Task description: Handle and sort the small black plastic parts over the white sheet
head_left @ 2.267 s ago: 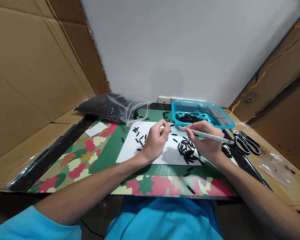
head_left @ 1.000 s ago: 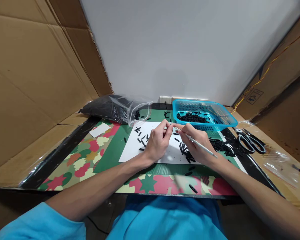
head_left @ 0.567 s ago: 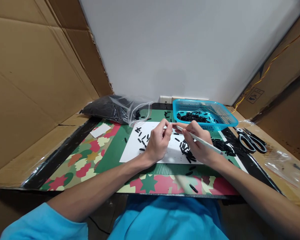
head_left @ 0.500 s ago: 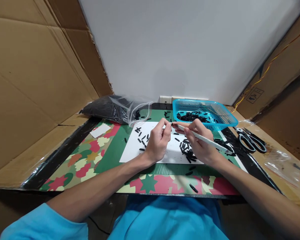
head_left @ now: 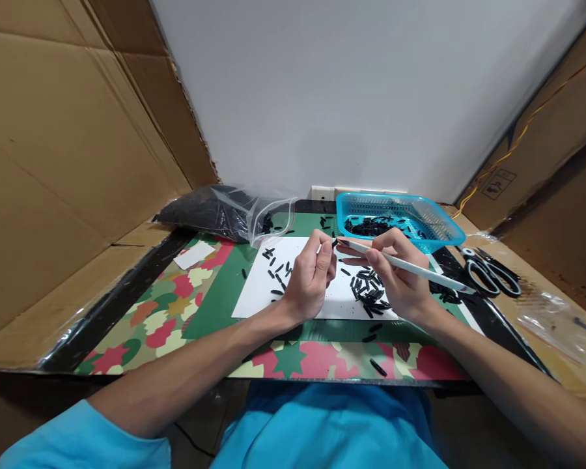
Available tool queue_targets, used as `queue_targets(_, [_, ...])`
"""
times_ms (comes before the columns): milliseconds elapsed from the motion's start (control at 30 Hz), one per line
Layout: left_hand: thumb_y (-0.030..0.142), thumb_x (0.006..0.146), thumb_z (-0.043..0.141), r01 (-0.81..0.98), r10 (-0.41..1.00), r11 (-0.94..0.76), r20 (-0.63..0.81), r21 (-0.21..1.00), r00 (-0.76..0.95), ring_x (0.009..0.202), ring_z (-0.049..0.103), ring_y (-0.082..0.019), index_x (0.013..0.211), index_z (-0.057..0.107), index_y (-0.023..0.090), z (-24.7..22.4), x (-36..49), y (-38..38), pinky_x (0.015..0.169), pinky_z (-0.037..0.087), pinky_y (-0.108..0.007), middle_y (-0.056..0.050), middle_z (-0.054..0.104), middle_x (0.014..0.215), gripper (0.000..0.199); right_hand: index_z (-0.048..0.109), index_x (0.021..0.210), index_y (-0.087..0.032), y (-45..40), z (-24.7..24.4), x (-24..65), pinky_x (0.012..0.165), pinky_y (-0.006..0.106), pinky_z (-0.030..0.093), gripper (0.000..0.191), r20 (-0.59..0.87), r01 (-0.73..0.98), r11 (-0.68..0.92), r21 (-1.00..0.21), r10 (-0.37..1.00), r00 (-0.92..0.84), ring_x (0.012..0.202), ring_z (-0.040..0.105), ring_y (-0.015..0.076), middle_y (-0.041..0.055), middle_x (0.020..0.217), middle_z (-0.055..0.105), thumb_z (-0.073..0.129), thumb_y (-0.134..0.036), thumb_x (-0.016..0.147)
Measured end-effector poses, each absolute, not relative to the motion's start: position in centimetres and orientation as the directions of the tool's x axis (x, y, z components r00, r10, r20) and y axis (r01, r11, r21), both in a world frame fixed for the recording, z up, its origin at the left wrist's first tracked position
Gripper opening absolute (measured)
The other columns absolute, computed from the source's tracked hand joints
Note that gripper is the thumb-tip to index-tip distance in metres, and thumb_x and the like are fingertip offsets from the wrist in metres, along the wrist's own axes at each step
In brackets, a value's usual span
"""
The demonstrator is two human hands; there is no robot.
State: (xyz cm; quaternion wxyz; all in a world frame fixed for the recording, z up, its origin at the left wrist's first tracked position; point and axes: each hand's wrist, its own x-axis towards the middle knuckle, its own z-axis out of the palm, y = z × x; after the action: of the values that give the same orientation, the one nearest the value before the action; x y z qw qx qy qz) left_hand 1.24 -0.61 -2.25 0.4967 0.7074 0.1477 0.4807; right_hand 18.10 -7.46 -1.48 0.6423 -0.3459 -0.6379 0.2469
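Observation:
My left hand is closed over the white paper, pinching a small black piece between thumb and forefinger. Facing it, my right hand grips a slim white tool, whose dark tip is beside the small piece. The tool's other end slants down to the right. Below and between my hands, a cluster of small black pieces lies on the paper. More pieces are scattered left of my left hand.
A blue basket with black pieces stands at the back right. Scissors and a clear plastic bag lie at the right. A bag of black material is at the back left. Cardboard walls stand on both sides.
My right hand has moved slightly right, and the tool's tip has drawn back a little from the left fingertips. Its rear end now reaches farther right. The left hand has barely moved.

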Motion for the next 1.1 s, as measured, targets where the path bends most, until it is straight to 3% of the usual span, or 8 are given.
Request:
queue_targets(167, [0.046, 0.114, 0.041, -0.226, 0.688, -0.522, 0.563, 0.822, 0.457, 0.049, 0.035, -0.008, 0.097, 0.043, 0.024, -2.48, 1.11, -0.41, 0.048, 0.032, -0.020, 0.010, 0.041, 0.061, 0.028, 0.057, 0.101, -0.028, -7.65, -1.53, 18.54, 0.089, 0.045, 0.073, 0.015, 0.649, 0.202, 0.638, -0.743, 0.761, -0.020, 0.111, 0.081, 0.0271, 0.0067, 0.129, 0.080, 0.063, -0.040, 0.108])
queue_targets(367, [0.044, 0.115, 0.040, -0.163, 0.687, -0.573, 0.579, 0.803, 0.439, 0.051, 0.040, -0.008, 0.097, 0.045, 0.024, -2.70, 0.96, -0.28, 0.052, 0.035, -0.021, 0.009, 0.044, 0.062, 0.027, 0.065, 0.113, -0.026, -7.81, -1.36, 18.69, 0.083, 0.039, 0.071, 0.023, 0.653, 0.347, 0.622, -0.702, 0.757, -0.037, 0.095, 0.082, 0.0236, 0.0078, 0.120, 0.083, 0.060, -0.048, 0.108])
queue_targets(667, [0.044, 0.114, 0.041, -0.118, 0.673, -0.618, 0.601, 0.777, 0.431, 0.051, 0.041, -0.008, 0.098, 0.047, 0.024, -2.79, 0.88, -0.10, 0.053, 0.036, -0.021, 0.009, 0.045, 0.062, 0.026, 0.065, 0.110, -0.026, -8.00, -1.13, 18.55, 0.080, 0.039, 0.071, 0.031, 0.626, 0.342, 0.597, -0.726, 0.779, -0.033, 0.090, 0.082, 0.0222, 0.0087, 0.129, 0.080, 0.059, -0.056, 0.106])
queue_targets(1100, [0.043, 0.114, 0.042, -0.146, 0.662, -0.614, 0.607, 0.775, 0.440, 0.049, 0.038, -0.008, 0.099, 0.047, 0.024, -3.07, 0.78, -0.06, 0.052, 0.034, -0.020, 0.009, 0.046, 0.063, 0.024, 0.065, 0.118, -0.026, -8.22, -0.71, 18.80, 0.081, 0.032, 0.071, 0.011, 0.720, 0.382, 0.699, -0.605, 0.685, -0.114, 0.101, 0.084, 0.0206, 0.0061, 0.133, 0.079, 0.059, -0.031, 0.110])
